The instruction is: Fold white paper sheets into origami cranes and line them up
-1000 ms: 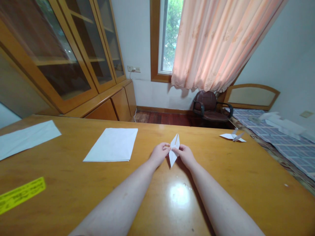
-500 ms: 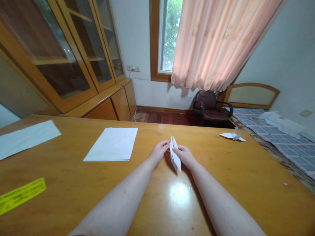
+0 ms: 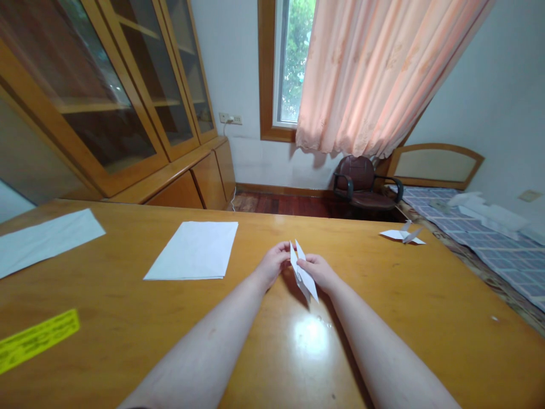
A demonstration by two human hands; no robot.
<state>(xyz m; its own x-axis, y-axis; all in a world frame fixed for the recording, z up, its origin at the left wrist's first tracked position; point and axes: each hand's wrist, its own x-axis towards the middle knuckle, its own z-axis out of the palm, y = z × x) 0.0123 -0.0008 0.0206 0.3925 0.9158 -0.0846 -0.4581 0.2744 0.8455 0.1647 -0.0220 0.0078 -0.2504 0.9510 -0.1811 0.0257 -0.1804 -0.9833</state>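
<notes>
Between my hands, just above the wooden table [image 3: 179, 335], is a piece of folded white paper [image 3: 307, 278] with long pointed ends. Two of its points stand up side by side with a narrow gap, and the other ends aim down toward me. My right hand [image 3: 319, 271] pinches it, thumb on the near face. My left hand [image 3: 275, 262] is closed at its left edge, with some fingertips hidden behind the paper. Farther right on the table rests a white folded paper crane [image 3: 400, 234] with raised parts.
A stack of white paper sheets [image 3: 193, 250] lies left of my hands. Another white sheet [image 3: 46, 238] is at the far left, above a yellow label [image 3: 38, 341]. Beyond the table stand a glass-door cabinet [image 3: 179, 147], a brown armchair [image 3: 361, 182] and a bed [image 3: 472, 216].
The folded paper has tilted, its upper points shifting left and its lower end right. The gap between the upper points looks wider. Both hands keep hold, with small finger shifts.
</notes>
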